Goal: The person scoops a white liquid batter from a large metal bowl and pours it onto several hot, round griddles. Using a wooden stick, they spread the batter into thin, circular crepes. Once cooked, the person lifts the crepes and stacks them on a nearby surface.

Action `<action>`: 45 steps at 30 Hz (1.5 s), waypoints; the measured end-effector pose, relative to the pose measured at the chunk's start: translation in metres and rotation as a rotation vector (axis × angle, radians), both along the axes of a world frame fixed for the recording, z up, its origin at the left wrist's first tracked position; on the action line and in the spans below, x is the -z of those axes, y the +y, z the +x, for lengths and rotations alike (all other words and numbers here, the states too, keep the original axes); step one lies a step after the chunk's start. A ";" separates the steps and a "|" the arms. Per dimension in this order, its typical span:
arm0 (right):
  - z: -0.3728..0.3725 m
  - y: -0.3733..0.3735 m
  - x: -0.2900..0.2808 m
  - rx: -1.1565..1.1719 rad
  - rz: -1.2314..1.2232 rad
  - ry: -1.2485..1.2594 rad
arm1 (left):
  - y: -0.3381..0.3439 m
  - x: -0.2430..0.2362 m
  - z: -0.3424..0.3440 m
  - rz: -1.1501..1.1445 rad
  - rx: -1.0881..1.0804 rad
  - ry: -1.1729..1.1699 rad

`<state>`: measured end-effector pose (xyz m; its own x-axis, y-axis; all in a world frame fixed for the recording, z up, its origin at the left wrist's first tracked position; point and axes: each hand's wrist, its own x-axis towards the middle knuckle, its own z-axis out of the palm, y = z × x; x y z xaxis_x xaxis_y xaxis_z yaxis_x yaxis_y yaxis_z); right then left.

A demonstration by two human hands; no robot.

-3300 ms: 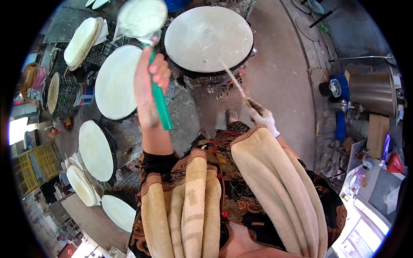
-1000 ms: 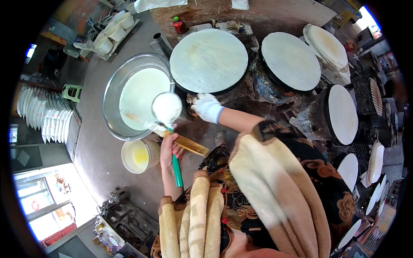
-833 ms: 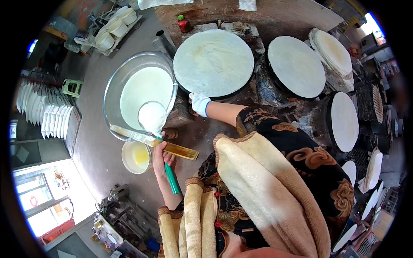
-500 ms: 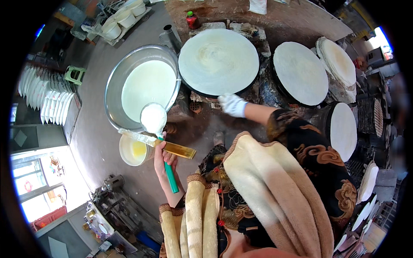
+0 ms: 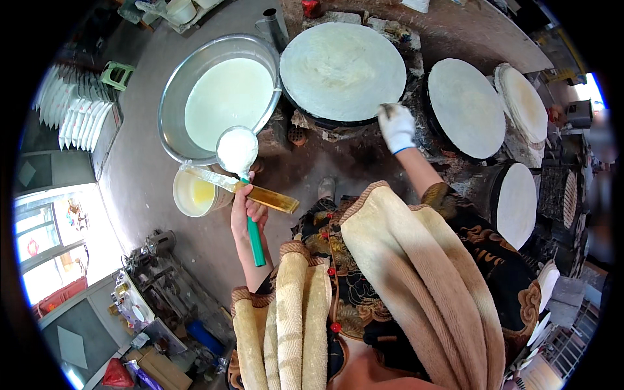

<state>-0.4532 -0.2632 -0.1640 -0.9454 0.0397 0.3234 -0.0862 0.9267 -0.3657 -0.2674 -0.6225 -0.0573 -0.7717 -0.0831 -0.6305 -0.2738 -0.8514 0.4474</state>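
Note:
My left hand (image 5: pixel 249 218) grips a ladle with a green handle (image 5: pixel 255 247) and white batter in its bowl (image 5: pixel 235 148), plus a batter-coated wooden scraper (image 5: pixel 273 198) lying crosswise. The ladle's bowl is at the near rim of a steel basin (image 5: pixel 173 110) of white batter (image 5: pixel 227 97). My gloved right hand (image 5: pixel 398 130) has curled fingers at the near right edge of a round griddle (image 5: pixel 344 65) covered with a white sheet; what they grip, if anything, I cannot make out. A white bucket (image 5: pixel 185 192) with yellow liquid stands below the basin.
More coated griddles (image 5: pixel 465 107) (image 5: pixel 515 205) stand on my right, beside stacked round sheets (image 5: pixel 523 101). Behind are a metal pitcher (image 5: pixel 272 32) and a board wall (image 5: pixel 481 32). At left are a green stool (image 5: pixel 117 75), piled white sacks (image 5: pixel 78 123) and machinery (image 5: pixel 162 273).
The scraper, earlier in my right hand, is now in my left with the ladle, which is lower. My right hand has moved rightward along the griddle's rim. The view has turned.

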 end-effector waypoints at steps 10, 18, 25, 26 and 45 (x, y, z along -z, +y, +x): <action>-0.029 -0.114 0.026 -0.398 0.406 -0.089 | -0.014 0.004 -0.017 0.030 -0.066 -0.024; -0.035 -0.112 0.023 -0.471 0.312 0.085 | -0.023 0.001 -0.028 0.031 -0.054 -0.011; -0.059 -0.102 0.001 -0.220 0.172 0.285 | -0.024 -0.005 -0.044 -0.020 0.033 -0.037; -0.065 -0.088 -0.006 -0.168 0.166 0.285 | -0.022 0.006 -0.053 -0.005 0.072 -0.022; -0.245 0.395 -0.234 0.503 -0.797 0.780 | 0.103 -0.005 -0.172 0.108 0.475 -0.005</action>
<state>-0.6986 0.1322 0.0701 -0.3312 0.7912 0.5141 -0.2325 0.4596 -0.8572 -0.4390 -0.5191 -0.0526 -0.7054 0.3438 -0.6199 -0.6455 -0.6729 0.3613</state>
